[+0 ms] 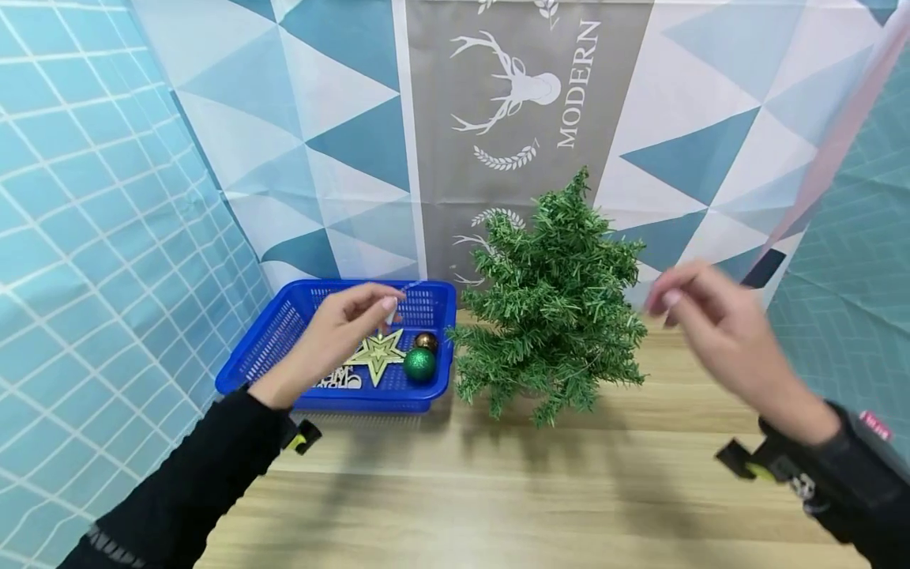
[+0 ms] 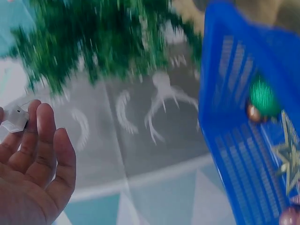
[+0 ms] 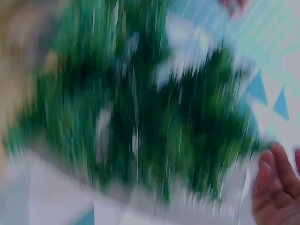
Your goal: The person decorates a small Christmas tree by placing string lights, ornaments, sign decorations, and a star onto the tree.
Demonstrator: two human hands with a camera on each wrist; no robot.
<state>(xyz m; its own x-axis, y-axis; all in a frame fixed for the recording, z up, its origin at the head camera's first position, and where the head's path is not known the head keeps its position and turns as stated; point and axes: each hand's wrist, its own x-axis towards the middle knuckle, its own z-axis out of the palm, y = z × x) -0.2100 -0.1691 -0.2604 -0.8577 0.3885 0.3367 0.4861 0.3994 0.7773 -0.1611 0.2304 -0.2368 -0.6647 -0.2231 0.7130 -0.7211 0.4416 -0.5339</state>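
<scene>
The artificial Christmas tree stands on the worktop between the two hands. To its left, the left hand pinches a small white piece between thumb and fingers, above the blue plastic basket. That grip sits at the fingertips, so a brush against the tree's outer branches could plausibly knock the piece loose, and it would likely drop into the basket just left of the tree or onto the worktop in front.

The right hand, just right of the tree, is blurred; its fingers are bent, with thumb and forefinger near each other, and I cannot tell whether they grip anything. A thin pale strand crosses in front of the tree's branches in the right wrist view; its ends cannot be made out. If it is tied to the white piece, it could snag on the bristly needles, and a hard pull might drag or tip the tree, whose foot is mostly hidden by its lower branches.

Left of the tree, the gold star and green glitter bauble lie close together in the basket. Reaching among them carelessly could roll the bauble or catch a star point.
</scene>
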